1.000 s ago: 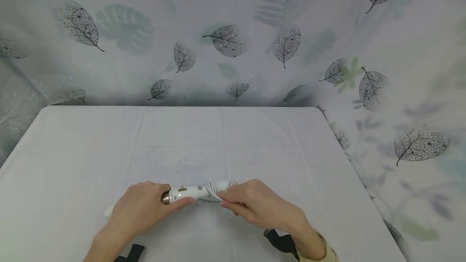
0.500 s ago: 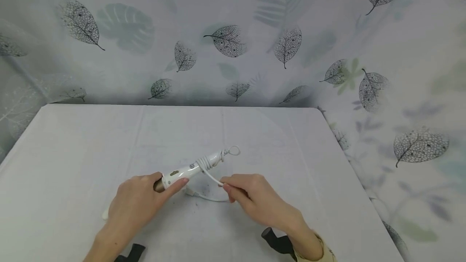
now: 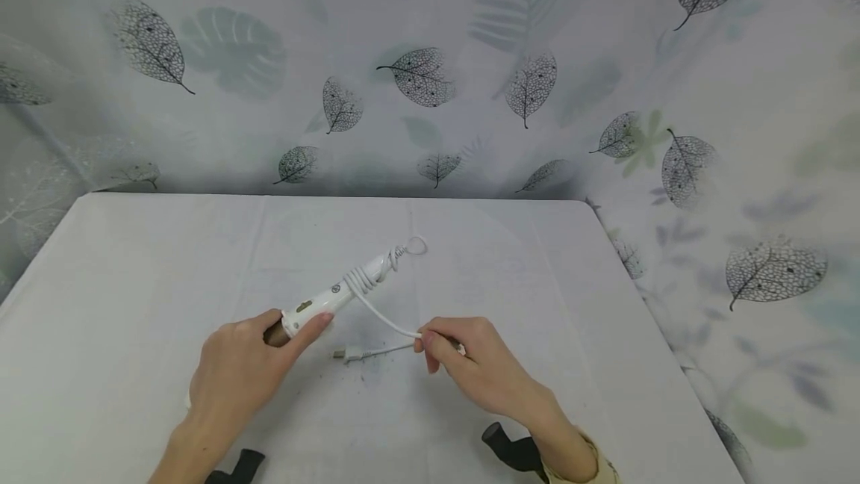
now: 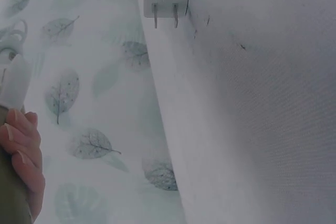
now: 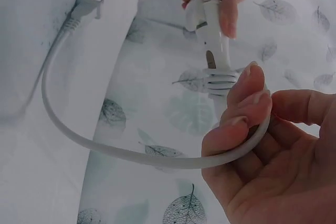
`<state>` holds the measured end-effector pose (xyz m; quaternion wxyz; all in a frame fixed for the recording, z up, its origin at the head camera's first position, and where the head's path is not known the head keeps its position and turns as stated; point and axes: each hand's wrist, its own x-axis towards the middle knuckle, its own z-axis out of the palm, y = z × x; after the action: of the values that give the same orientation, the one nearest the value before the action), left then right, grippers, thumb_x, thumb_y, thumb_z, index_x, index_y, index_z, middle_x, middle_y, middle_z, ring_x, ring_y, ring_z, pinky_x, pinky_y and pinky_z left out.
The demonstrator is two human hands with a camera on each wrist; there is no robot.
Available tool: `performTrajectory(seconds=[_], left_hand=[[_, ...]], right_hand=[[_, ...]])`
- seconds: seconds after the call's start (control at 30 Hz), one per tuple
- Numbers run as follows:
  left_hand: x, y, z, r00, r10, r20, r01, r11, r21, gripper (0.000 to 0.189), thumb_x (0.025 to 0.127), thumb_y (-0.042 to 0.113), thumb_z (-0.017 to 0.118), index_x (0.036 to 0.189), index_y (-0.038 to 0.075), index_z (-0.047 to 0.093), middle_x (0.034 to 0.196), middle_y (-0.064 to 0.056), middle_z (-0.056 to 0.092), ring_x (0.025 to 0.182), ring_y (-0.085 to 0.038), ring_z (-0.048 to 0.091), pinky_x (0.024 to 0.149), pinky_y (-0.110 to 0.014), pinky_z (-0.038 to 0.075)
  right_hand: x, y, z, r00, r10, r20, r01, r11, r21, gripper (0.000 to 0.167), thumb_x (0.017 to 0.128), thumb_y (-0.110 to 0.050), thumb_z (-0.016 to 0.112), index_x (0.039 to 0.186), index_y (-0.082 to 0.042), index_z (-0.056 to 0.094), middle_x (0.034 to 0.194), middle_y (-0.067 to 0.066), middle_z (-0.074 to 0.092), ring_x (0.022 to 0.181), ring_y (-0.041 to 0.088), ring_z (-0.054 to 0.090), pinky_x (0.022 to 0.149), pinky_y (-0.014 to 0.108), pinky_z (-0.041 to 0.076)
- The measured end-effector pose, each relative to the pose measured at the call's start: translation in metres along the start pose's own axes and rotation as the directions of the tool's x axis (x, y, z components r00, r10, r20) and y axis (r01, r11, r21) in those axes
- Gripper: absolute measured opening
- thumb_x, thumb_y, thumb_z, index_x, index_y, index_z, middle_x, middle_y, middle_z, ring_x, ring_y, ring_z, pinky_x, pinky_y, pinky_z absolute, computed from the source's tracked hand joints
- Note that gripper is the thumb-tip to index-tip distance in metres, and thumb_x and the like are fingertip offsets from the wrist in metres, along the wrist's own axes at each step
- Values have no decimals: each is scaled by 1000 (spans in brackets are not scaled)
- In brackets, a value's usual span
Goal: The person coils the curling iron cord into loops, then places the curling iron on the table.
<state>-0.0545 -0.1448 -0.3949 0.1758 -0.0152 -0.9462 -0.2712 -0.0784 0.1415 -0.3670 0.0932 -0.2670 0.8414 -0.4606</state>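
A white-handled curling iron slants up to the right above the table, its brownish barrel in the grip of my left hand. The cord is coiled several turns round the handle's far end, where a small hanging loop sticks out. A length of that cord runs off to my right hand, which pinches it between thumb and fingers. From there the free end curves back to a two-pin plug, seen close up in the left wrist view as a white plug. My left palm hides most of the barrel.
A white cloth covers the table. Behind it and at the right hangs a leaf-printed curtain. Dark curved pieces sit by both wrists, and a patterned sleeve shows at the right arm.
The curling iron has tilted from nearly level, its corded end rising away from me. More cord now stretches between handle and right hand, and the plug has come into sight.
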Motion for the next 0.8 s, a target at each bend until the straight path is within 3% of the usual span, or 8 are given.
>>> performTrajectory(seconds=[0.13, 0.33, 0.57, 0.67, 0.8], left_hand=[[1, 0, -2, 1000, -4, -9, 3, 999, -37, 61, 84, 51, 75, 57, 17, 33, 55, 12, 21, 50, -4, 22, 45, -22, 20], [0, 2, -1, 998, -53, 25, 55, 996, -69, 61, 84, 52, 76, 58, 18, 33, 56, 12, 20, 51, -3, 19, 45, -21, 18], [-4, 7, 2, 998, -25, 50, 31, 993, -118, 58, 83, 49, 78, 58, 19, 35, 56, 14, 20, 51, 0, 17, 46, -20, 16], [-6, 9, 3, 998, -19, 67, 28, 989, -144, 60, 83, 49, 78, 58, 19, 33, 57, 14, 20, 52, 1, 17, 46, -20, 16], [-8, 13, 4, 993, -14, 118, 36, 982, -186, 53, 82, 51, 78, 58, 21, 42, 53, 16, 25, 49, 1, 24, 45, -20, 21]], right_hand=[[0, 1, -3, 999, 34, 26, -34, 999, 8, 26, 105, -12, 47, 89, -16, 68, 69, -1, 62, 66, 8, 55, 65, 26, 50], [-3, 2, -7, 992, 64, 108, -60, 997, -42, 26, 107, -19, 47, 89, -18, 66, 72, -4, 63, 72, 9, 59, 70, 26, 49], [0, 5, -6, 983, 111, 149, -87, 983, -158, 25, 103, -9, 52, 83, -19, 64, 69, -6, 60, 62, 1, 48, 58, 21, 43], [1, 6, -2, 984, 107, 140, -75, 973, -217, 25, 102, -8, 54, 81, -18, 61, 66, -4, 59, 59, 0, 46, 56, 21, 41], [2, 9, 2, 987, 92, 129, -50, 953, -299, 25, 102, -10, 55, 78, -18, 56, 63, -8, 54, 58, 0, 44, 57, 20, 40]])
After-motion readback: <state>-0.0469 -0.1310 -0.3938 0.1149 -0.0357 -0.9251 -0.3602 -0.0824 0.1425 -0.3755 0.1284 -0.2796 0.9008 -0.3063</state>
